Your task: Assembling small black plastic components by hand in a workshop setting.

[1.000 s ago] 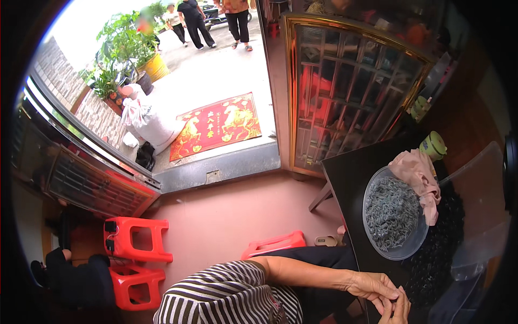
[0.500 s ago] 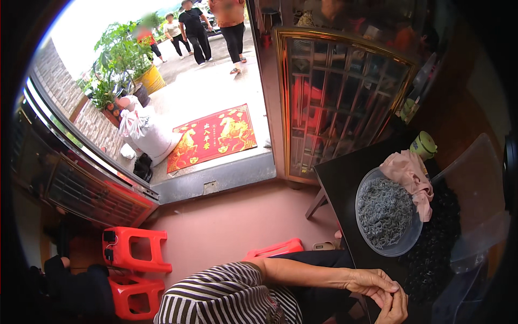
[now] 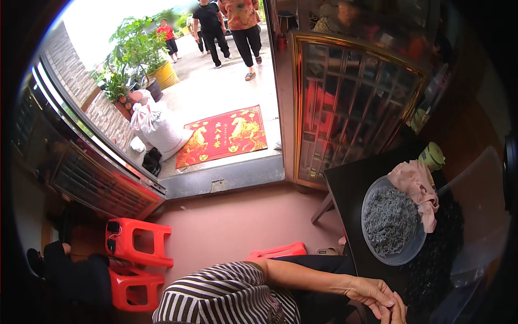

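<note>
My left hand reaches over the dark table's near edge, its forearm coming from a striped sleeve. Its fingertips are pinched together against my right hand, which shows only in part at the lower edge. Whatever the fingers hold is too small to make out. Beyond the hands stands a translucent plastic basin heaped with small grey pieces. A pink cloth drapes over its far right rim. Many small black pieces lie in a loose pile right of the basin.
A green lidded cup stands at the back of the table. Red plastic stools are at the left. Past the open doorway lie a red mat and a white sack; several people are outside.
The view has shifted, so the basin and hands sit slightly lower and further right. My hands stay together at the fingertips. Outside, the people have come nearer the doorway.
</note>
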Demonstrator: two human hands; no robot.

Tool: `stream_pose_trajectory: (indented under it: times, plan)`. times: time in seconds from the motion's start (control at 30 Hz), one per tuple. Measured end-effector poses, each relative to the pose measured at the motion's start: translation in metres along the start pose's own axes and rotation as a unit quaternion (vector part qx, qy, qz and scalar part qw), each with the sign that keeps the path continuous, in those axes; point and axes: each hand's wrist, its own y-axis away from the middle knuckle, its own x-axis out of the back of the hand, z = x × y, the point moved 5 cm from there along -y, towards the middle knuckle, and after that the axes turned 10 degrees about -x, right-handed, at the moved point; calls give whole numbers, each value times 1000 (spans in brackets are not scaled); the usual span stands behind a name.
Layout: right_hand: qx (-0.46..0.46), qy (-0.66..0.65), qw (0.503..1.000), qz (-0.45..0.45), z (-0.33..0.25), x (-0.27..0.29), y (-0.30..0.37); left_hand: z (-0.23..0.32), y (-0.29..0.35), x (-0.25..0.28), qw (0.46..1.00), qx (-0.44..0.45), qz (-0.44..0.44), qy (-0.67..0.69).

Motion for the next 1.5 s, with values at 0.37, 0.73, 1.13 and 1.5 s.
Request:
stream_pose_trajectory:
  times: [0.37, 0.73, 1.13, 1.5]
  plan:
    - [-19, -12, 998, 53, 12, -4, 8, 1, 2, -4, 995, 12, 24, -101]
    - [7, -9, 981, 192, 5, -5, 15, 4, 0, -7, 998, -33, 26, -47]
    - [-7, -28, 986, 164, 7, -3, 10, 8, 2, -8, 994, -42, 41, -96]
    - [-71, -101, 980, 158, 54, -4, 28, -9, 0, -6, 998, -29, -22, -50]
